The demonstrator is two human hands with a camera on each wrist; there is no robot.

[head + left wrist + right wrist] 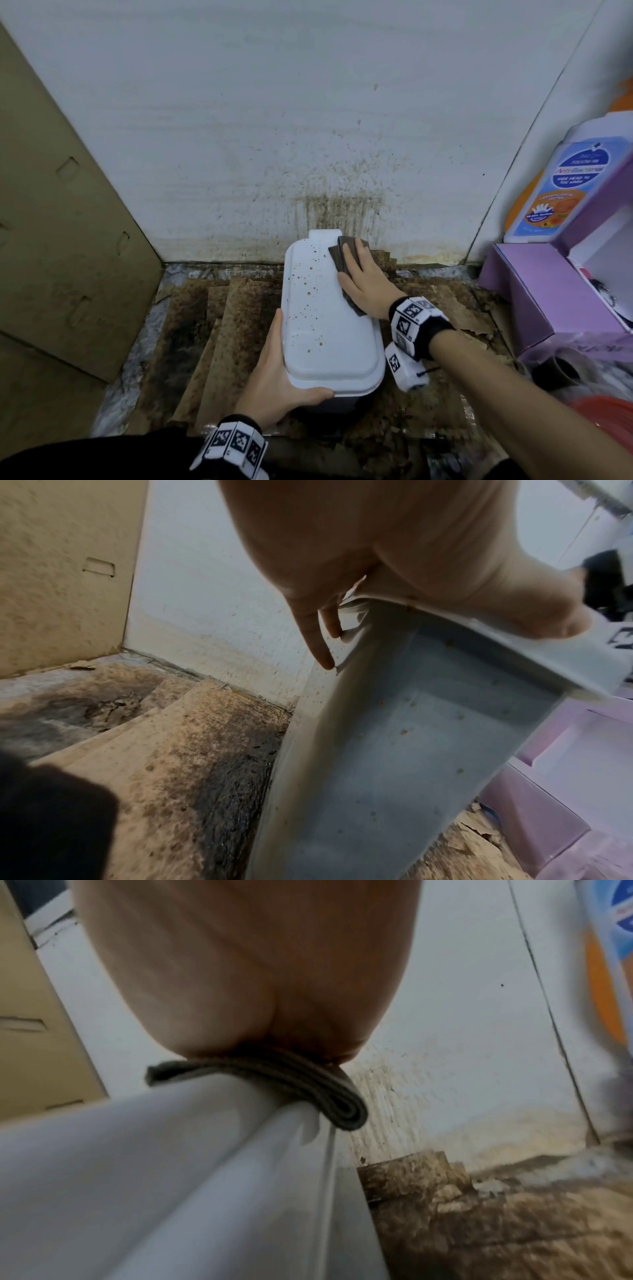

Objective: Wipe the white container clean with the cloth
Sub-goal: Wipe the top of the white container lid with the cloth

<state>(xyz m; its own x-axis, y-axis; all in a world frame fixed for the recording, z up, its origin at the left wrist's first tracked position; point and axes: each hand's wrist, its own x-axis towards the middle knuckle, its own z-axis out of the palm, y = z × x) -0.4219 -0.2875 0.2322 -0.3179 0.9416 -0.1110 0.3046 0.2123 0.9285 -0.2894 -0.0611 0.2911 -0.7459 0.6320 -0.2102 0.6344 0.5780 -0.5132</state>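
Note:
A white container [329, 318] with a lid speckled by brown spots stands on stained cardboard in the middle of the head view. My left hand [274, 373] holds its near left corner, thumb hooked over the front rim and fingers lying along the left side. In the left wrist view the fingers [318, 642] point down the container's wall [394, 750]. My right hand [363, 277] lies flat on a folded dark brown cloth [339, 257], pressing it onto the far right part of the lid. The right wrist view shows the cloth [308, 1088] squeezed between palm [246, 974] and lid [171, 1177].
Behind the container a white wall [335, 192] carries brown splashes and runs. A cardboard panel [61, 222] closes off the left side. At the right stand a purple box [534, 291] and a wash bottle [555, 185]. Dirty cardboard sheets [233, 325] cover the floor.

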